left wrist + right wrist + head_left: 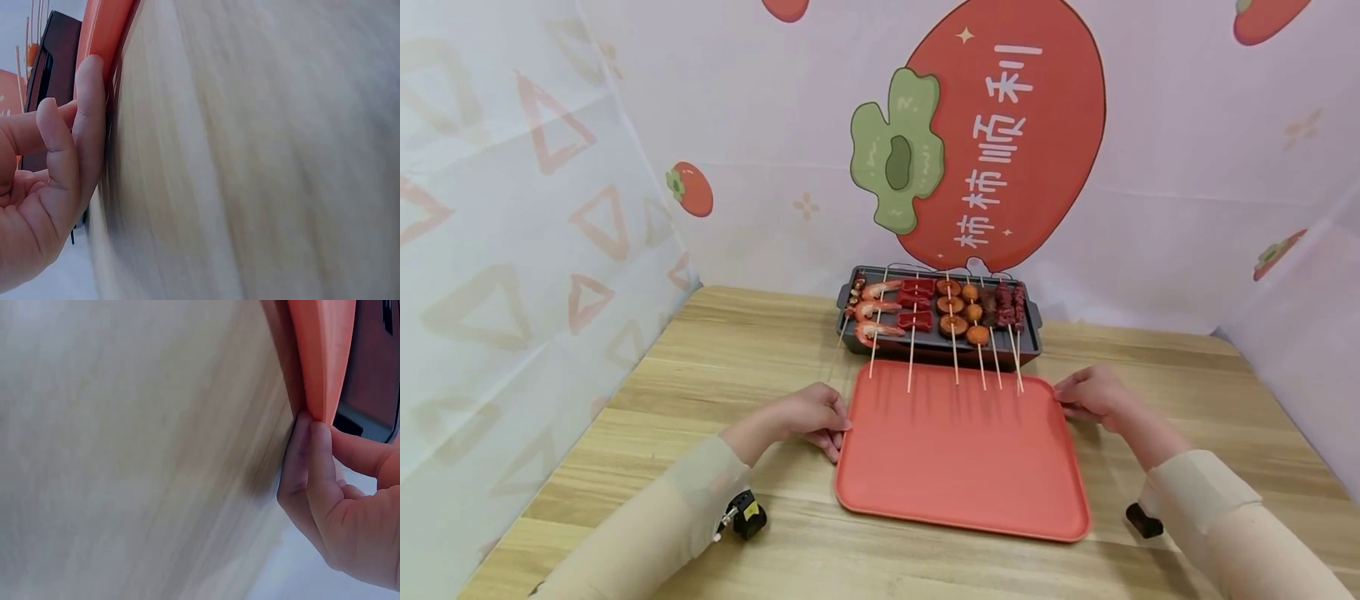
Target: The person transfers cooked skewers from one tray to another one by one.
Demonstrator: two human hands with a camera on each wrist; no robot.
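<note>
An orange-red rectangular tray (pixel 962 467) with a low raised rim lies in front of the grill in the head view. My left hand (pixel 816 417) holds its left rim, the thumb at the edge and some fingers lower down beside it. At the far right corner my right hand (pixel 1093 396) pinches the rim between thumb and fingers. In the right wrist view the tray's edge (pixel 325 356) sits between the fingertips, tilted up from the wood. In the left wrist view a fingertip (pixel 92 69) lies against the tray's outer side.
Behind the tray stands a dark grill pan (pixel 1036 337) with several skewers: shrimp (pixel 876 310), red squares (pixel 915 322), brown slices (pixel 952 325), orange balls (pixel 977 335) and dark red meat (pixel 1005 308). Their sticks overhang the tray's far edge. A printed cloth (pixel 760 225) backs the wooden table (pixel 715 350).
</note>
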